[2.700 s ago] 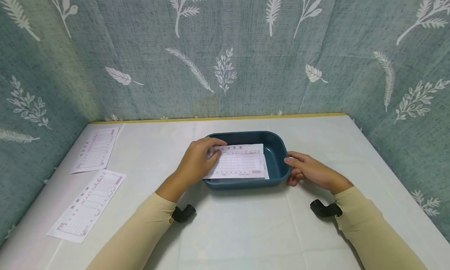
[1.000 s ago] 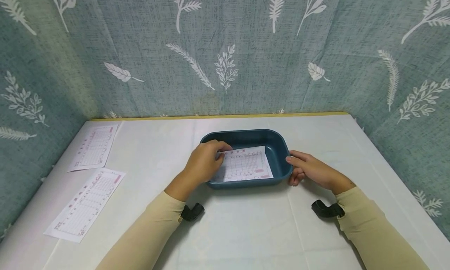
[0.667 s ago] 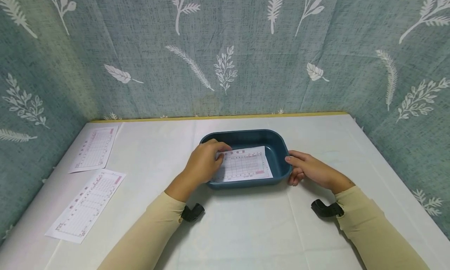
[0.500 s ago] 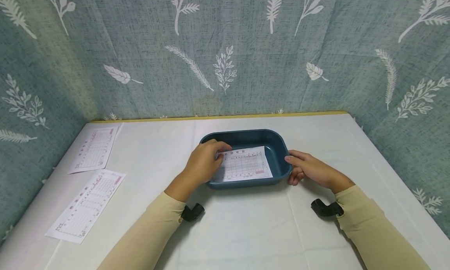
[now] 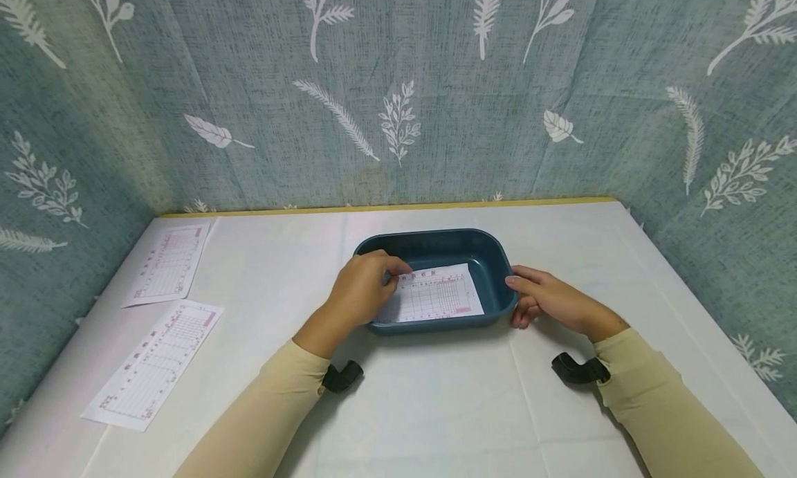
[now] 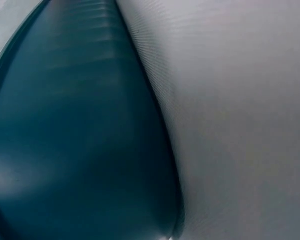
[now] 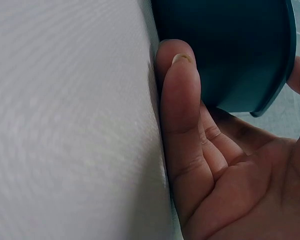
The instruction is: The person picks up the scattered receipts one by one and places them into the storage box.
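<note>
A deep blue-green plastic container [image 5: 436, 326] with rounded corners stands on the white table. Inside it lies a printed receipt slip [image 5: 436, 295], its left end covered by my left hand [image 5: 361, 284]. The left fingers reach over the container's left side, loosely bent at the slip's upper left edge, with a dark gap between thumb and index finger. My right hand [image 5: 551, 298] grips the container's right end, thumb at the rim and fingers against the outer wall. In the right wrist view the right fingers [image 7: 182, 105] lie under the wall. The left wrist view shows only the container's side [image 6: 80, 130] and the table.
Two more receipt slips lie on the table's left side, one farther back [image 5: 168, 263] and one nearer [image 5: 152, 364]. A patterned grey-green cloth [image 5: 398, 97] surrounds the table at the back and sides. Along the back edge runs a yellow strip [image 5: 280, 211].
My left hand has lowered a slip from rim height into the container, shifting slightly right. In the last half second the slip has dropped a little lower. The right hand has stayed in place.
</note>
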Demonstrator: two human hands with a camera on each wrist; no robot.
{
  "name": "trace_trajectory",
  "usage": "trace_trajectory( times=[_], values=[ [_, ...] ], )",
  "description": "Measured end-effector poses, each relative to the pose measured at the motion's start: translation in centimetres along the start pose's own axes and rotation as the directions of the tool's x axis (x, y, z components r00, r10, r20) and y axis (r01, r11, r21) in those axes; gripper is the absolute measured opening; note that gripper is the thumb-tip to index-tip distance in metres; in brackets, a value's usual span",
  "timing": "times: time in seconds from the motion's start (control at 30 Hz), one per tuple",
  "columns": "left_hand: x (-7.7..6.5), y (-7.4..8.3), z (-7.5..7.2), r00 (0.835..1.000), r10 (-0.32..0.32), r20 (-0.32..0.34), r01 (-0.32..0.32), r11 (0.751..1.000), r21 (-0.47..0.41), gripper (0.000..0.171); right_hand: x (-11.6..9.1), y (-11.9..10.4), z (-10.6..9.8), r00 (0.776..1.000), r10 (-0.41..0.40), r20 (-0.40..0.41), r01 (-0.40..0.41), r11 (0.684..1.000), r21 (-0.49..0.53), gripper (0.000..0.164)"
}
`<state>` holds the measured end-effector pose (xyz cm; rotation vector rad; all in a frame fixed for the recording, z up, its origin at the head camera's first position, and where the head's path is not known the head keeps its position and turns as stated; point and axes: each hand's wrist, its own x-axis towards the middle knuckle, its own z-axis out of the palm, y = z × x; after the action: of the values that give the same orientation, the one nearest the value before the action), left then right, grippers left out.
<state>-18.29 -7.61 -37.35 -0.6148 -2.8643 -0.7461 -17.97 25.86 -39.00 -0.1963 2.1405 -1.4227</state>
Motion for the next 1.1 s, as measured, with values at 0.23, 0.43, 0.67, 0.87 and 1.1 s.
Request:
trace_trajectory(
  times=[0.23,0.43,0.67,0.87,1.1],
  values=[
    [-0.15,-0.01,0.12,1.0,0.004,-0.013,-0.004,1.0,0.02,0.02,0.03,-0.06,0.12,1.0,-0.003,0.006,0.003,1.0,0.007,0.078],
    [-0.15,0.0,0.2,1.0,0.005,-0.02,-0.005,1.0,0.024,0.019,0.01,-0.06,0.14,1.0,0.001,0.004,-0.001,1.0,0.006,0.077],
    [-0.1,0.03,0.18,1.0,0.021,-0.011,-0.02,0.998,0.052,0.02,0.19,0.17,0.07,1.0,-0.009,0.007,0.008,1.0,0.011,0.078],
    [-0.1,0.15,0.21,1.0,-0.002,0.003,0.002,0.998,0.07,0.019,0.35,0.32,0.08,1.0,-0.008,0.006,0.008,1.0,0.016,0.078],
    [-0.09,-0.02,0.14,1.0,0.015,-0.021,-0.014,0.999,0.029,0.019,0.26,0.26,0.18,1.0,-0.014,0.004,0.013,1.0,0.019,0.078]
  ],
)
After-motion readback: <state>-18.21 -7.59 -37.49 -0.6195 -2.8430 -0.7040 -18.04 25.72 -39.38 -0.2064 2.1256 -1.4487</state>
